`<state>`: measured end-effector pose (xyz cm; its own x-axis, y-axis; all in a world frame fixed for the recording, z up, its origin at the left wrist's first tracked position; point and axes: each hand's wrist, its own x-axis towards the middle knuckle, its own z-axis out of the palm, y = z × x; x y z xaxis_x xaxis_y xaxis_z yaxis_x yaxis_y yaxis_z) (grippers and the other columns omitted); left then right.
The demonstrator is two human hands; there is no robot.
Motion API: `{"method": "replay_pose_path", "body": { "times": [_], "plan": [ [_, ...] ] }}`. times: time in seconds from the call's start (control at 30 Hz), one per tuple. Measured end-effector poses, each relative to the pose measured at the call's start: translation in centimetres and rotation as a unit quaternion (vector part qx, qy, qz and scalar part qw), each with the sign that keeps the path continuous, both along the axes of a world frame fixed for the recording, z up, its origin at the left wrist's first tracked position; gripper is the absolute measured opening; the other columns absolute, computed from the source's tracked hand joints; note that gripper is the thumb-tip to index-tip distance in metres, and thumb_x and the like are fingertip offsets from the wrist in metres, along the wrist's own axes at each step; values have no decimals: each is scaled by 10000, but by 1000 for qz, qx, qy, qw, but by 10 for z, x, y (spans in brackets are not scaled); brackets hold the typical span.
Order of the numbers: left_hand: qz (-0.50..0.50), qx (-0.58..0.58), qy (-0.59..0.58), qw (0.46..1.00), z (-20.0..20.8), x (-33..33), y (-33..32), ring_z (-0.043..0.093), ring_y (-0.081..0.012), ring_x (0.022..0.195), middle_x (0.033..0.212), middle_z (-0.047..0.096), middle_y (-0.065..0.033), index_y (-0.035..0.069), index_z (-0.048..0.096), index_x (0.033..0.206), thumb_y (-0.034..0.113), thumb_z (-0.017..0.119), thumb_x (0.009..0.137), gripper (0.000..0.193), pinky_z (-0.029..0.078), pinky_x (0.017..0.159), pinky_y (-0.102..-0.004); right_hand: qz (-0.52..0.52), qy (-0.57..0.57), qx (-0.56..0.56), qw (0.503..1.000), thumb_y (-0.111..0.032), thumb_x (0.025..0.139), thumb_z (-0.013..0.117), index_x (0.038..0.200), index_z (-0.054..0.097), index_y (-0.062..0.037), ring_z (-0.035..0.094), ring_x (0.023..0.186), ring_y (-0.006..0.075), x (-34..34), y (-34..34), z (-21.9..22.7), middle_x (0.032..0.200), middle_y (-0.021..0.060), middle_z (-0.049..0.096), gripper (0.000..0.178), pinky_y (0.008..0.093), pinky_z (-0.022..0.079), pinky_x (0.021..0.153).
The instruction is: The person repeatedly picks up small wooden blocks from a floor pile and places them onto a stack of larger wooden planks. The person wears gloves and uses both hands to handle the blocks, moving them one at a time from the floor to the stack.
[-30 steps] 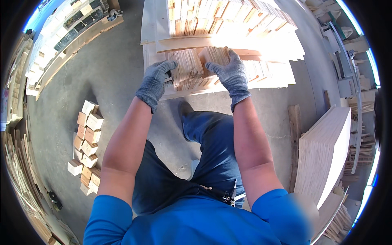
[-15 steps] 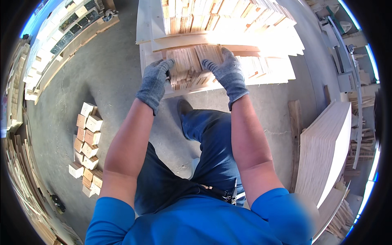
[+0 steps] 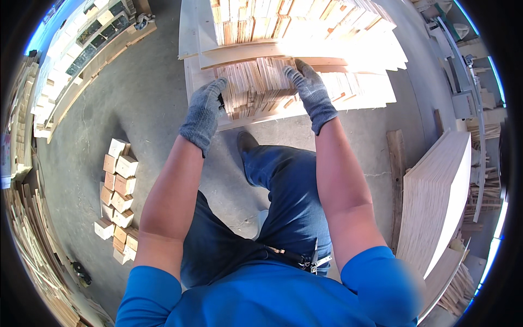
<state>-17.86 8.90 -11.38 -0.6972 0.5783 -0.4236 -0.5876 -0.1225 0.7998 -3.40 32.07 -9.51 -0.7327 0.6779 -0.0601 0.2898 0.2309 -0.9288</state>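
A row of thin wood pieces (image 3: 253, 87) stands on edge on the front of a pale board. My left hand (image 3: 206, 103), in a grey knit glove, presses against the row's left end, its fingertips bent over the edge. At the right end, my right hand (image 3: 310, 90), gloved alike, has its thumb on the near top and its fingers on the far side. The row is clasped between both hands. More thin wood pieces (image 3: 348, 87) continue to the right, washed out by sunlight.
Beyond lies a taller stack of wood pieces (image 3: 299, 22) on a pale board (image 3: 245, 54). Stacked wood blocks (image 3: 117, 196) stand on the floor at left. A pile of large panels (image 3: 430, 191) and a plank (image 3: 396, 174) are at right. Long strips (image 3: 32, 245) line the far left.
My right hand has shifted a little right, and its thumb has moved from the near face toward the row's right end. The wood pieces between my hands now stand more upright. My left hand has barely moved.
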Motion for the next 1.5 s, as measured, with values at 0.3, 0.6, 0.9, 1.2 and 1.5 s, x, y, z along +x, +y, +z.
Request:
{"method": "replay_pose_path", "body": {
  "times": [0.3, 0.6, 0.9, 1.2, 1.5],
  "plan": [
    [3, -3, -6, 1000, -1, 2, 0, 694, -213, 998, 1139, 689, -115, -29, 622, 1235, 258, 655, 990, 379, 580, 884, -338, -14, 107, -164, 981, -161, 978, 688, 1352, 599, 25, 646, 1092, 176, -23, 16, -13, 1220, 115, 692, 426, 279, 505, 1012],
    [-1, -28, 5, 1000, -3, 2, 0, 657, -191, 1009, 1170, 671, -101, 22, 641, 1292, 310, 659, 974, 429, 536, 889, -337, -42, 94, -166, 981, -82, 960, 694, 1282, 658, 16, 660, 1012, 131, -23, 16, -11, 1138, 72, 732, 338, 257, 536, 957],
    [-14, -49, 31, 998, -5, 1, -1, 637, -186, 1040, 1226, 667, -102, 21, 622, 1339, 309, 646, 984, 458, 516, 917, -317, -24, 85, -132, 987, -114, 978, 684, 1279, 658, 16, 659, 1016, 124, -21, 17, -11, 1132, 64, 735, 329, 250, 531, 969],
    [-30, -60, 20, 998, 3, 1, -2, 606, -129, 882, 1084, 670, -46, 22, 622, 1330, 311, 653, 983, 453, 507, 799, -284, -7, 88, -123, 988, -186, 969, 707, 1322, 645, -9, 669, 1048, 145, -19, 25, -20, 1176, 93, 727, 400, 267, 530, 973],
    [-18, -41, 53, 998, 6, 7, 2, 564, -99, 781, 991, 660, -25, 13, 658, 1271, 277, 643, 992, 384, 497, 728, -265, 4, 91, -113, 989, -251, 951, 736, 1354, 623, -8, 663, 1113, 179, -16, 27, -25, 1220, 125, 715, 484, 291, 507, 1015]
  ]
}}
